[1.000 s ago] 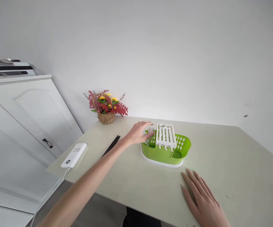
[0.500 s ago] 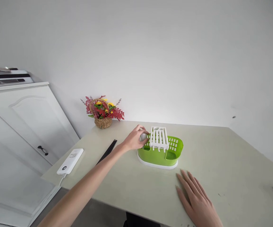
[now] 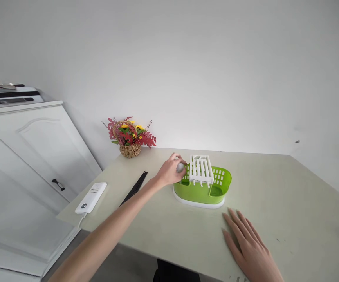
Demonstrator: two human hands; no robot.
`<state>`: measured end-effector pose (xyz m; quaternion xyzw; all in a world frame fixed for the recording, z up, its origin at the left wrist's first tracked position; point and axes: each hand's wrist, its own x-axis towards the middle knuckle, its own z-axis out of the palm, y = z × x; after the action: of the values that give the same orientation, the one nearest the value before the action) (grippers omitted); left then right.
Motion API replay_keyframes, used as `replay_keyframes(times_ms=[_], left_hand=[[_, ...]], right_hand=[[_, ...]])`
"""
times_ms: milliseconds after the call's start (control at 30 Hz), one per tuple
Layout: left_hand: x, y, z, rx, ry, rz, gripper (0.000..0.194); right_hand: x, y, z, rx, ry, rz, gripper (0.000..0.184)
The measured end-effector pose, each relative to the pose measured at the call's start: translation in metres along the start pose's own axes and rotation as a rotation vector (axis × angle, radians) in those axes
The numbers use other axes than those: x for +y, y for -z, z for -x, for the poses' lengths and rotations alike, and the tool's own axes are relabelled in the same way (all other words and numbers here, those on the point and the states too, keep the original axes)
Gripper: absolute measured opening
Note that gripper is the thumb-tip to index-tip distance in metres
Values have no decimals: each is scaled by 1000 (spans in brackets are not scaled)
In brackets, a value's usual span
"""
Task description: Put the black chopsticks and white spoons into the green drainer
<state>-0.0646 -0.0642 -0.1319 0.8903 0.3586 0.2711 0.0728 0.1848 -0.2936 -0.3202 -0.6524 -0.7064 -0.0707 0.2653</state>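
At the left end of the green basket (image 3: 199, 194), my left hand (image 3: 171, 171) has its fingers closed round a pale grey rounded object (image 3: 180, 167). The object's lower part is hidden, so I cannot tell its kind. A white slotted rack (image 3: 201, 169) with two round holes and small hooks spans the middle of the basket. Beneath the basket is a white oval base (image 3: 199, 204). My right hand (image 3: 248, 244) lies flat on the table, fingers spread, holding nothing, in front of the basket's right end.
Black chopsticks (image 3: 134, 188) lie left of the basket, partly behind my left forearm. A white power bank (image 3: 91, 197) with a cable sits at the table's left edge. A wicker basket of flowers (image 3: 130, 150) stands by the wall. White cabinets (image 3: 52, 156) are beyond the left edge.
The whole view has shifted slightly, with things sitting a little further right. My left hand stays at the basket's left end with the grey object, and my right hand still rests flat.
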Motion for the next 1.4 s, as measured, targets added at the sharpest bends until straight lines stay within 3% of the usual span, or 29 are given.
replay_keyframes(times_ms=[233, 667, 1000, 1233, 1400], left_hand=[[9, 4, 1, -38, -27, -127, 23], [16, -4, 1, 23, -10, -199, 15], [4, 17, 11, -43, -169, -50, 17], [2, 14, 9, -49, -143, -54, 16], [5, 14, -2, -154, -194, -148, 16]], right_hand=[[-1, 2, 0, -5, 1, 13, 62], [-4, 5, -2, -4, -12, -11, 61], [-2, 4, 0, -2, 4, 21, 61], [-2, 5, 0, -9, 9, 23, 61], [-3, 5, -1, -14, -7, 6, 61]])
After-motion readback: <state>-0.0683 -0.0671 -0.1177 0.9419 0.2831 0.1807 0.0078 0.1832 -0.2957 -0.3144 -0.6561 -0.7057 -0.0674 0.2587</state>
